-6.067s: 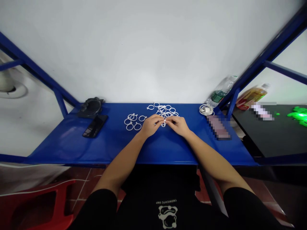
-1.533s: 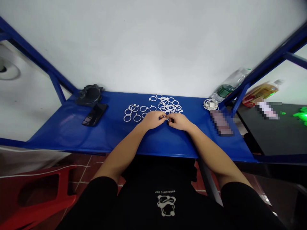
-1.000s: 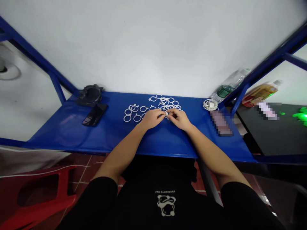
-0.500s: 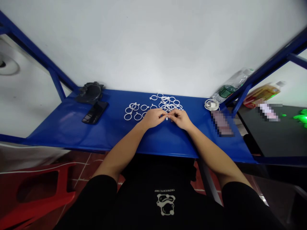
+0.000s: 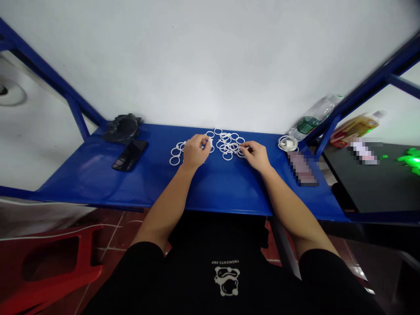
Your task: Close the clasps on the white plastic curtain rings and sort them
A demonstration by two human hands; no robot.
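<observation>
My left hand (image 5: 197, 151) is raised over the left group of rings, thumb and fingers pinched on a small white plastic ring (image 5: 210, 142), mostly hidden by the fingers. At the right edge of the pile of white rings (image 5: 227, 156), my right hand (image 5: 256, 155) has its thumb and forefinger closed on another white ring (image 5: 242, 154). Each loose ring is thin and round, with a small tab. Several more rings (image 5: 174, 160) lie to the left, partly covered by my left hand.
The blue table (image 5: 226, 188) runs along a pale wall. At its left lie a black phone (image 5: 130, 155) and a black crumpled bag (image 5: 123, 127). A coiled white cable (image 5: 288, 143), a blurred-out flat object (image 5: 302, 168) and a clear bottle (image 5: 308, 124) are on the right.
My hands have parted from their meeting point in front of the pile. The left went left and up with a white piece; the right moved right onto the pile's edge.
</observation>
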